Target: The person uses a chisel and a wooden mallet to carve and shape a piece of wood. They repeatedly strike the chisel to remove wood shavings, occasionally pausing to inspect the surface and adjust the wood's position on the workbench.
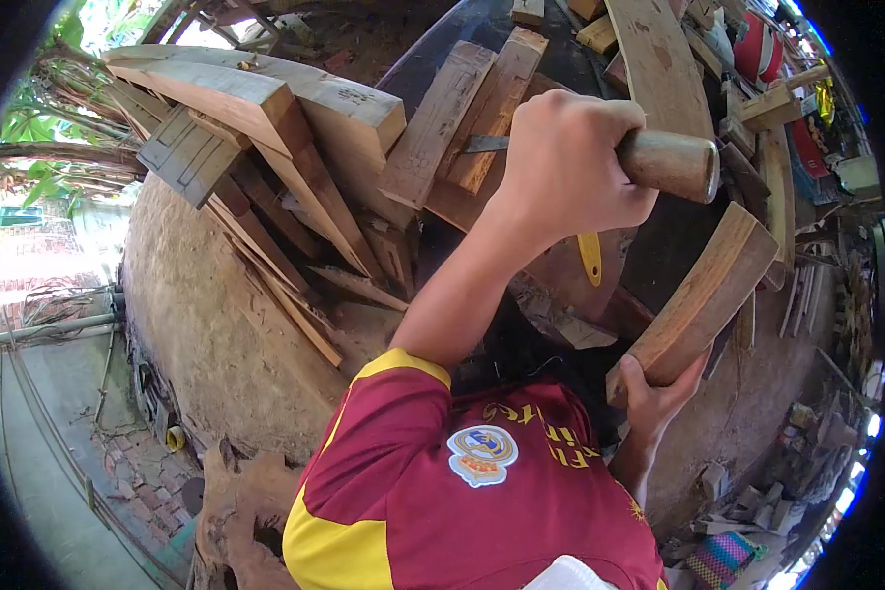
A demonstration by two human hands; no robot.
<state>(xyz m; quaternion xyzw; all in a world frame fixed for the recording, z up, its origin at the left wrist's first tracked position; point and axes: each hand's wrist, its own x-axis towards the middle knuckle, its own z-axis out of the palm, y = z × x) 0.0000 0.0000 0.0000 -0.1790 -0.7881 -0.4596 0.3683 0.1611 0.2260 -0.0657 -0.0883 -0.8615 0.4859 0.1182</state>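
Left hand [578, 162]: clamped around the wooden-handled tool [671, 165]
Right hand [657, 395]: clamped on the near end of the wood block [703, 300]
Wood block: tilted, to the right of the maroon shirt [492, 521], apart from the tool
Planks [349, 103]: piled beyond the left forearm

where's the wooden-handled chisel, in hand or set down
In hand: the left hand is closed around the chisel, its wooden butt jutting right and metal blade showing left.

Blown-out daylight around left foliage [69, 29], shaded middle, fisheye-bowed edges, black corners.
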